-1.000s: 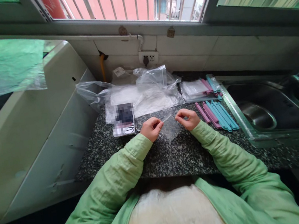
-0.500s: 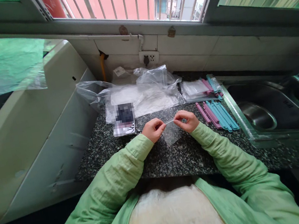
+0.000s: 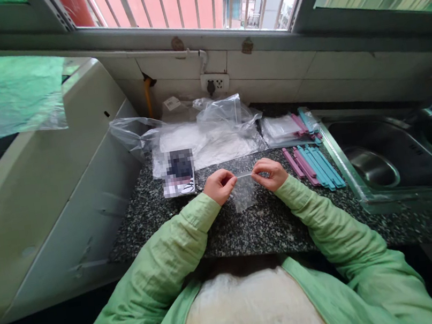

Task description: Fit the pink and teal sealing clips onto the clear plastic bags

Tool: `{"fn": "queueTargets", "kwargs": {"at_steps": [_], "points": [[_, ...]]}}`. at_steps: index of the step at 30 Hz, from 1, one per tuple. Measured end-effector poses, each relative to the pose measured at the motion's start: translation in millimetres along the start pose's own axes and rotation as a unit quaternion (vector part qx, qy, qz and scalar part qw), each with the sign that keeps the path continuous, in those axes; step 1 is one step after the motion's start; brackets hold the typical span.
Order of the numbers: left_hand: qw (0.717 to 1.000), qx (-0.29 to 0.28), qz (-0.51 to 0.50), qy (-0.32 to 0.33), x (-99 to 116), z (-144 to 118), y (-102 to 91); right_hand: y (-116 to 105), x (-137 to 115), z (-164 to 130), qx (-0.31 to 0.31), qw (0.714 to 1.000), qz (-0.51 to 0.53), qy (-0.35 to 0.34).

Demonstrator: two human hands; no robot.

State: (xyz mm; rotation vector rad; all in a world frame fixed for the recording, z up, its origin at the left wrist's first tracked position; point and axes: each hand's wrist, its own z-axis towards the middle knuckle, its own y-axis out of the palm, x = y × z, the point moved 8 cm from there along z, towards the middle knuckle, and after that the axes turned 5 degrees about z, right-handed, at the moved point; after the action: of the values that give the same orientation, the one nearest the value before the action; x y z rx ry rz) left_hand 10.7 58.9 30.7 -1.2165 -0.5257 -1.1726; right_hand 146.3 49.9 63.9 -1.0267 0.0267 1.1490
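Note:
Above the dark speckled counter, my left hand (image 3: pixel 220 185) and my right hand (image 3: pixel 270 174) pinch the two ends of the top edge of a small clear plastic bag (image 3: pixel 244 193). The bag hangs down between them, its edge stretched nearly level. Right of my right hand lie several pink sticks (image 3: pixel 300 165) and several blue sticks (image 3: pixel 322 169), side by side. Behind them is a stack of clear bags (image 3: pixel 280 129) with pink and blue sticks at its right end. Large clear plastic bags with white contents (image 3: pixel 222 147) spread behind my hands.
A partly blurred card or packet (image 3: pixel 187 187) lies left of my left hand. At the right a metal sink (image 3: pixel 345 175) is set into the counter (image 3: pixel 259 236). A pale appliance side (image 3: pixel 90 164) rises at the left. A wall socket (image 3: pixel 220 82) sits behind.
My left hand has shifted very slightly left and up, so the bag's top edge is more level. The bag's lower part has swung slightly left. My right hand is nearly still.

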Motion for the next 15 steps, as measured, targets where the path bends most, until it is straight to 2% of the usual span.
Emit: {"fn": "queueTargets", "kwargs": {"at_steps": [15], "points": [[1.000,-0.017,0.019,0.018,4.9,-0.7,2.3,4.5,-3.4,-1.2,-0.023,0.999,0.028,-0.004]]}}
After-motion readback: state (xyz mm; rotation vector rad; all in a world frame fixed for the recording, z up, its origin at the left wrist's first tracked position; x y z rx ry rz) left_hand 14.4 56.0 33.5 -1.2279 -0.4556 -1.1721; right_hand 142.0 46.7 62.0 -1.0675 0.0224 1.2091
